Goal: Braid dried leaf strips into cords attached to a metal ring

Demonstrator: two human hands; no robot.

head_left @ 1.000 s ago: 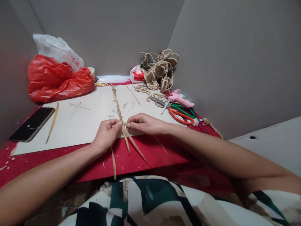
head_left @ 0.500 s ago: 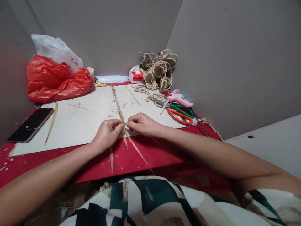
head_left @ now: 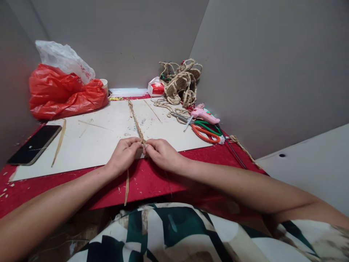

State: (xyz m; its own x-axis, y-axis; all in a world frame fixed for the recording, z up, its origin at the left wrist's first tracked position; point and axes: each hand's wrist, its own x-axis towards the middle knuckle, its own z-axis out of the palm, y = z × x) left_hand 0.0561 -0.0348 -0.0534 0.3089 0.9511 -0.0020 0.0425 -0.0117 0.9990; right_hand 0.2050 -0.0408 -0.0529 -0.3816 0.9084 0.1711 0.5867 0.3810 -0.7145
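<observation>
A braided straw cord (head_left: 136, 122) runs lengthwise over the white board (head_left: 100, 145) towards me. At its near end, my left hand (head_left: 124, 153) pinches it between thumb and fingers. My right hand (head_left: 160, 153) is closed at the same spot, thumb and forefinger on the cord and its strands, fingertips close to the left ones. One loose straw strand (head_left: 127, 187) hangs below my left hand over the red tabletop. The exact crossing of strands between the fingertips is hidden.
A phone (head_left: 35, 145) and a dry straw strip (head_left: 59, 143) lie left. Red plastic bag (head_left: 65, 91) stands behind them. Tissue pack (head_left: 156, 87) and a tangle of straw rope (head_left: 181, 85) are at the back. Pink glue gun (head_left: 205, 114) and scissors (head_left: 205, 134) lie right.
My right hand has come down slightly and turned, its fingertips now closer to the left ones. The strands that trailed below the fingers towards me are now mostly hidden.
</observation>
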